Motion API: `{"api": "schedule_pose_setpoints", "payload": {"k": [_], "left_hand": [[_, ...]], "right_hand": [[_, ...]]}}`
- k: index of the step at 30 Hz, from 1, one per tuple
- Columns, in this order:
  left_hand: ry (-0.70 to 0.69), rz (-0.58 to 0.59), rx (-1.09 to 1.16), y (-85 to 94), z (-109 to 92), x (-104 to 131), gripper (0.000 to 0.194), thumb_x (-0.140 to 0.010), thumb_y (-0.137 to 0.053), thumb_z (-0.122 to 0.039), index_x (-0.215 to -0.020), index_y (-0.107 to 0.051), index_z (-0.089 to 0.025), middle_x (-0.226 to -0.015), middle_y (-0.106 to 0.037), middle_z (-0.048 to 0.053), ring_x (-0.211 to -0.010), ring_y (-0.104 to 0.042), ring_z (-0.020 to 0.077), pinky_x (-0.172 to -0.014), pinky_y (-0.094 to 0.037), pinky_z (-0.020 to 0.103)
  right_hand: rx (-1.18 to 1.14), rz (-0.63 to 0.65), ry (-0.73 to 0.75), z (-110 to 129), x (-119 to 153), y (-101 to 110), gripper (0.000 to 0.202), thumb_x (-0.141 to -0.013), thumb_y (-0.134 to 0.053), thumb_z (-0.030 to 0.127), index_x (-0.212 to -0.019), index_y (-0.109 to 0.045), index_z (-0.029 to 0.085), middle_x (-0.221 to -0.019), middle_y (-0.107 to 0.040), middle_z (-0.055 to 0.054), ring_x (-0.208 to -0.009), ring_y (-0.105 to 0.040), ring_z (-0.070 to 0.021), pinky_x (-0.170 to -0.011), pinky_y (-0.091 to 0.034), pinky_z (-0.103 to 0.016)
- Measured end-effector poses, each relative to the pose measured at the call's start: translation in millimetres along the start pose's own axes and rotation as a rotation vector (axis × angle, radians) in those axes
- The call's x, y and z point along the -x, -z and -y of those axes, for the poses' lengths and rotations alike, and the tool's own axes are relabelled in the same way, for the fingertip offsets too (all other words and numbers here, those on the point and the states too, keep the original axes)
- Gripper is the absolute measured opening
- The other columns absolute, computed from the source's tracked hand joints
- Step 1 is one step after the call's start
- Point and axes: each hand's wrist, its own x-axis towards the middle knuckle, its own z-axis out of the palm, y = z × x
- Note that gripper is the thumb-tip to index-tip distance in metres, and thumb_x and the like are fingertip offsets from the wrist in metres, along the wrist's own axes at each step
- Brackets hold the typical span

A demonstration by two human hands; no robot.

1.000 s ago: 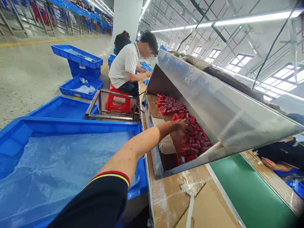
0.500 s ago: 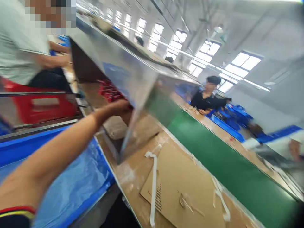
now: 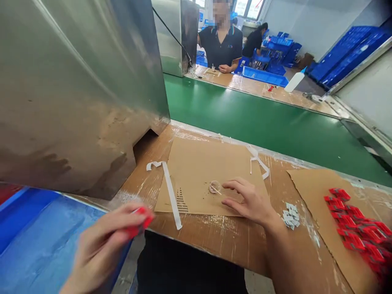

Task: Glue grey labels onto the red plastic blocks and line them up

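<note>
Between the fingers and thumb of my left hand [image 3: 105,241] is a small red plastic part [image 3: 141,222], smeared by motion, over the table's near edge. My right hand [image 3: 248,200] rests open over a cardboard sheet [image 3: 202,159], fingers spread and holding nothing. Just left of its fingertips stands a small round cup [image 3: 214,186] with a thin stick leaning in it. A white tape strip [image 3: 171,196] lies along the sheet's left side, beside printed dark bars. To the right of my right forearm is a pile of small pale squares [image 3: 290,215].
Several red plastic parts [image 3: 358,222] lie on another cardboard piece [image 3: 309,183] at right. A metal housing [image 3: 82,94] blocks the left, above a blue bin [image 3: 45,237]. A green conveyor belt [image 3: 239,104] runs behind; beyond it a person sits near a white bottle [image 3: 295,81].
My view has swung round and levelled onto the table. My left arm, earlier reaching into the metal housing near red parts, is out with a red part in hand. My right hand has come into view.
</note>
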Motion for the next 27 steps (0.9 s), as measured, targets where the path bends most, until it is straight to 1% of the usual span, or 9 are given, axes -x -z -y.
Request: {"api": "schedule_pose_setpoints", "payload": {"k": [1, 3, 6, 9, 13, 17, 19, 24, 27], "left_hand": [[0.004, 0.022, 0.014, -12.2, 1, -13, 0.021, -0.085, -0.065, -0.058, -0.093, -0.080, -0.045, -0.082, -0.077, 0.004, -0.076, -0.069, 0.0294, -0.053, -0.053, 0.041], [0.084, 0.147, 0.106, -43.9, 4, -50, 0.025, -0.088, -0.067, -0.051, -0.101, -0.079, -0.034, -0.084, -0.076, 0.008, -0.063, -0.065, 0.0207, -0.051, -0.051, 0.034], [0.017, 0.266, 0.104, -90.4, 12, -108, 0.040, -0.071, -0.086, -0.032, -0.108, -0.071, -0.026, -0.086, -0.074, 0.005, -0.075, -0.068, 0.0180, -0.066, -0.055, 0.029], [0.006, 0.278, 0.174, -114.4, 29, -139, 0.048, -0.070, -0.085, -0.024, -0.110, -0.060, -0.026, -0.079, -0.071, -0.001, -0.069, -0.065, 0.0142, -0.065, -0.053, 0.026], [0.016, 0.297, 0.264, -113.9, 61, -143, 0.037, -0.068, -0.086, -0.024, -0.096, -0.062, -0.021, -0.092, -0.073, 0.003, -0.081, -0.070, 0.0158, -0.077, -0.056, 0.029], [0.054, 0.297, 0.313, -107.7, 79, -139, 0.045, -0.069, -0.088, -0.031, -0.107, -0.068, -0.021, -0.102, -0.073, 0.007, -0.090, -0.071, 0.0195, -0.084, -0.056, 0.033], [0.116, 0.282, 0.378, -108.1, 82, -137, 0.048, -0.072, -0.087, -0.032, -0.113, -0.063, -0.023, -0.101, -0.074, 0.006, -0.090, -0.072, 0.0183, -0.085, -0.056, 0.032], [0.147, 0.244, 0.444, -112.7, 80, -134, 0.046, -0.064, -0.090, -0.020, -0.096, -0.057, -0.022, -0.101, -0.073, 0.003, -0.088, -0.072, 0.0146, -0.085, -0.057, 0.028], [0.131, 0.211, 0.387, -112.8, 75, -133, 0.042, -0.066, -0.088, -0.019, -0.094, -0.057, -0.021, -0.106, -0.072, 0.005, -0.088, -0.073, 0.0150, -0.082, -0.060, 0.028]], "right_hand": [[0.004, 0.014, -0.004, -1, 2, -5, 0.023, -0.093, -0.070, 0.027, -0.114, -0.063, 0.022, -0.103, -0.070, -0.007, -0.095, -0.066, -0.0234, -0.082, -0.056, -0.038], [0.023, 0.031, 0.006, -2, 4, -12, 0.019, -0.092, -0.069, 0.024, -0.111, -0.064, 0.022, -0.101, -0.069, -0.007, -0.094, -0.064, -0.0235, -0.081, -0.055, -0.038], [0.053, 0.048, 0.045, -1, 0, -15, 0.007, -0.095, -0.066, 0.020, -0.102, -0.067, 0.021, -0.095, -0.069, -0.006, -0.090, -0.062, -0.0220, -0.078, -0.052, -0.035], [0.088, 0.060, 0.072, 1, -8, -13, 0.011, -0.099, -0.059, 0.021, -0.092, -0.068, 0.021, -0.086, -0.069, -0.004, -0.082, -0.059, -0.0192, -0.072, -0.049, -0.032], [0.118, 0.044, 0.082, 3, -19, -15, 0.017, -0.101, -0.057, 0.021, -0.088, -0.069, 0.021, -0.081, -0.070, -0.003, -0.077, -0.058, -0.0185, -0.068, -0.047, -0.032], [0.034, -0.092, 0.046, 5, -27, -28, 0.015, -0.100, -0.057, 0.017, -0.092, -0.069, 0.022, -0.086, -0.074, -0.004, -0.080, -0.064, -0.0189, -0.073, -0.051, -0.033], [-0.031, -0.166, 0.038, 5, -28, -35, 0.015, -0.099, -0.057, 0.015, -0.093, -0.069, 0.022, -0.087, -0.075, -0.004, -0.081, -0.065, -0.0188, -0.074, -0.053, -0.033], [-0.142, -0.273, 0.040, 3, -24, -44, 0.017, -0.098, -0.055, 0.013, -0.091, -0.068, 0.023, -0.086, -0.076, -0.004, -0.080, -0.069, -0.0185, -0.072, -0.055, -0.034], [-0.222, -0.328, -0.058, -1, -19, -41, 0.011, -0.095, -0.062, 0.018, -0.088, -0.068, 0.023, -0.082, -0.075, -0.003, -0.075, -0.068, -0.0176, -0.068, -0.054, -0.032]]}}
